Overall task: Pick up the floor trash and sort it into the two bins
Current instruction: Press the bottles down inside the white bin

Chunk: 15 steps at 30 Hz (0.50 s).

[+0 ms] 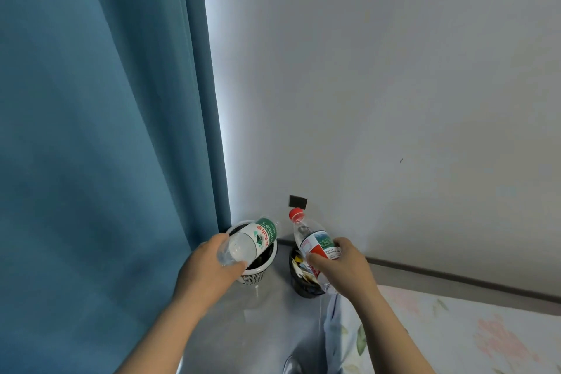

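The person stands in the corner, both arms reaching toward two bins on the grey floor [267, 328]. The left hand [209, 267] grips a green bottle [255, 237] by its base end, fingers curled over the top and thumb pressed underneath. That bottle lies tilted, neck pointing away toward the wall [394, 85], right above the mouth of the white bin [258, 275], a lattice basket standing beside the hem of the blue curtain [106, 130].

The right hand [343, 267] holds a red bottle [315, 240] round its label, fingers wrapped on the far side and thumb on the near side. This one stands nearly upright, red cap on top, leaning a little to the left, over the black bin [300, 285]. That bin sits just beside the white one and has scraps of paper in it; I cannot tell what they are.

A small dark patch [297, 201] is stuck on the wall above the bins. A flowered sheet [455, 337] spreads at the lower right, under the right forearm.
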{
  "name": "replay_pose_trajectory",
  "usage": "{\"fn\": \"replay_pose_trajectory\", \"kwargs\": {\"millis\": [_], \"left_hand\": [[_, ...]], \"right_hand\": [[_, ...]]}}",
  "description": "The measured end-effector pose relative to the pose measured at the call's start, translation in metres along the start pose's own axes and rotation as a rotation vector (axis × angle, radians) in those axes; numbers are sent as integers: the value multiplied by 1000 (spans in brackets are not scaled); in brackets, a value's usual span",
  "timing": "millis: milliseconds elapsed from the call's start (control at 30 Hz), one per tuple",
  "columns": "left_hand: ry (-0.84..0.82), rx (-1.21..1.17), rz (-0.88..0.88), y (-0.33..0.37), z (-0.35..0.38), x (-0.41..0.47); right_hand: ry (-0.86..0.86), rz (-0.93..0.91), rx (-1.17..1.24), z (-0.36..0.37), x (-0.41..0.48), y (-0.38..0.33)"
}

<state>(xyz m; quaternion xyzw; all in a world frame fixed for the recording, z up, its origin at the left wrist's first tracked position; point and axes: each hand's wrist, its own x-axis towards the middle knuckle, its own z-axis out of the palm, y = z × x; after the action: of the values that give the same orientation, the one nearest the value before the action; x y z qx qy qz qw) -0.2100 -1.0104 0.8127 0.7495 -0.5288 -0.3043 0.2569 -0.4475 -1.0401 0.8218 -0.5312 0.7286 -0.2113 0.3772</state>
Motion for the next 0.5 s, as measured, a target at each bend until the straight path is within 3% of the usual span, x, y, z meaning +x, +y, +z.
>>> {"fn": "replay_pose_trajectory", "kwargs": {"millis": [500], "left_hand": [[-7, 84, -243, 23, 50, 126]], "right_hand": [[-285, 31, -102, -1, 186, -20]]}}
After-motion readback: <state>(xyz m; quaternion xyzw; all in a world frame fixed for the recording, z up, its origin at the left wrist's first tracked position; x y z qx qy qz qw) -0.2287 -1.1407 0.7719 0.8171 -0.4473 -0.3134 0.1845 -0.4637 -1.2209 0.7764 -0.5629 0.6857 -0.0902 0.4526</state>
